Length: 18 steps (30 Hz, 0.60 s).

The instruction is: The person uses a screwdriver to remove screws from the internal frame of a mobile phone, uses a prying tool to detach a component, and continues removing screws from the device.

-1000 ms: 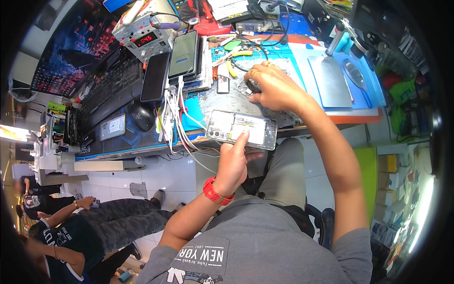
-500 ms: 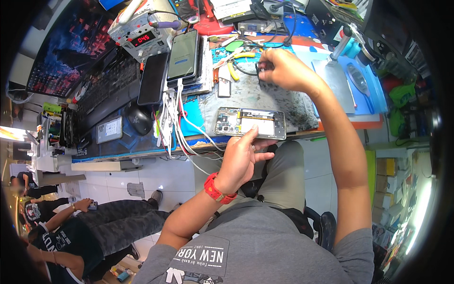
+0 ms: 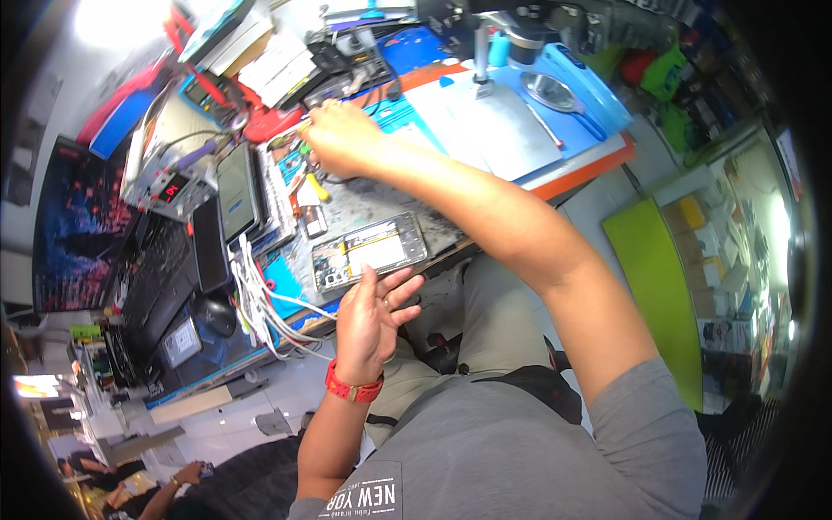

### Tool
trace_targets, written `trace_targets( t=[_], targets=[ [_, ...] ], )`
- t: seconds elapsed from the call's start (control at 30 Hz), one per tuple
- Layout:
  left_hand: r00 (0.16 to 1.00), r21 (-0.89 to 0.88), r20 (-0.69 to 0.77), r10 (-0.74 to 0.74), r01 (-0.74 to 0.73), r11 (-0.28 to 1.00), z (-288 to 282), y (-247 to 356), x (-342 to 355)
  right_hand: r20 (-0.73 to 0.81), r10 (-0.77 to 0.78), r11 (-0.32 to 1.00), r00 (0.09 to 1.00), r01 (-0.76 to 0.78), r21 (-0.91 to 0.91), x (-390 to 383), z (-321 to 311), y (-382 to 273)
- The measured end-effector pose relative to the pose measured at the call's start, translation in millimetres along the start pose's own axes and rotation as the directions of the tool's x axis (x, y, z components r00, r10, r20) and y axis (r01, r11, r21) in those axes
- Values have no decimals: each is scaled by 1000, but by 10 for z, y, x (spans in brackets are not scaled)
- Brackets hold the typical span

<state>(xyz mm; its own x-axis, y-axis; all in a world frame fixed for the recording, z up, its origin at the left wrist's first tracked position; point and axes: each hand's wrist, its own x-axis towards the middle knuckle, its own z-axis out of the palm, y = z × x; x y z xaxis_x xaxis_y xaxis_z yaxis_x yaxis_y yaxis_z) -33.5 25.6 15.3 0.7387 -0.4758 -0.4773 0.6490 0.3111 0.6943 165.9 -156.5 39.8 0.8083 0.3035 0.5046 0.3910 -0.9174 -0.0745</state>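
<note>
An opened phone [image 3: 374, 245] lies on the grimy mat at the bench's front edge, innards exposed. Just below it my left hand [image 3: 368, 316] is open, palm up, fingers spread and empty, a red watch on the wrist. My right hand [image 3: 342, 139] reaches over the tools at the back, fingers closed around something small that I cannot make out. Beneath and beside it are yellow-handled pliers [image 3: 316, 189] and a small phone-like piece [image 3: 314, 221]. A tangle of white cables [image 3: 260, 295] hangs left of the opened phone.
Stacked phones [image 3: 238, 186], a power supply [image 3: 169, 191], a keyboard [image 3: 160, 273] and a mouse [image 3: 214, 314] crowd the left. A metal plate [image 3: 498, 143] with a stand and a hand magnifier [image 3: 550, 95] occupy the right. Another person [image 3: 243, 481] is at the lower left.
The view has swung, shifting the bench's contents. My left hand let go of the phone and opened beneath it. My right hand moved back and left among the tools.
</note>
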Motion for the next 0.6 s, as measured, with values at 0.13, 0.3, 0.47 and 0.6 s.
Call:
trace_targets(
  t=[0.13,0.3,0.47,0.6],
  targets=[
    [984,-201,158,-82,113,973,-72,61,36,-114,-33,997,993,25,-69,-223,-110,-111],
    [975,-125,179,-135,159,979,-336,64,99,164,189,969,968,-211,130,-1150,-1002,-24],
    [960,-65,180,-215,230,971,-176,169,148,-188,562,777,806,-592,-215,-2170,-1595,691],
    [972,67,143,-187,179,982,-102,226,112,-79,699,671,710,-691,-271,-2451,-1550,988]
  ],
)
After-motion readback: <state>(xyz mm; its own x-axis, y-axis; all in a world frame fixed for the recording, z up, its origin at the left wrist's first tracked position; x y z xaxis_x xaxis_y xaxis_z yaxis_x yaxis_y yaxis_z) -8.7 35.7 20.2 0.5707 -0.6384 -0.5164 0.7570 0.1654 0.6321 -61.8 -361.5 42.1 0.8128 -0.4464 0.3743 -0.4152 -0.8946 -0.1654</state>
